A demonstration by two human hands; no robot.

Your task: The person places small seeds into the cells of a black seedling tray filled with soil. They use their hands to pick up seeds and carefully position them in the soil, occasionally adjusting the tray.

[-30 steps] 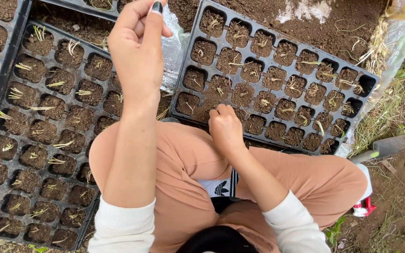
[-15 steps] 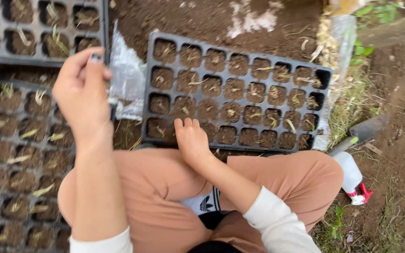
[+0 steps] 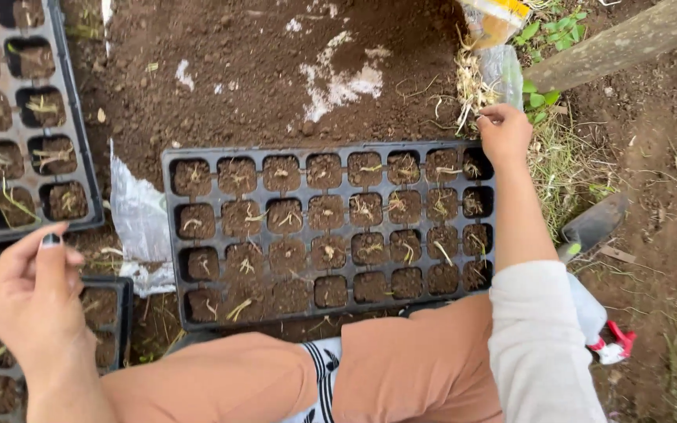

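hidden: what the right hand (image 3: 503, 133) pinches by the clear bag (image 3: 501, 70) is too small to tell; left trays (image 3: 80, 157) cut off.
tray: black seedling tray (image 3: 331, 301) lies on the soil, long axis left to right, before the knees.
left hand: left hand (image 3: 33, 301) raised, fingers (image 3: 48, 258) loosely curled, empty.
right hand: fingers pinched at the tray's far right corner.
around: trowel (image 3: 593, 223) and spray bottle (image 3: 601, 329) beyond the tray's right edge.

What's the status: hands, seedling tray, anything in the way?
Right hand pinching seedlings beyond the tray. Left hand raised, apparently empty. Nothing blocking.
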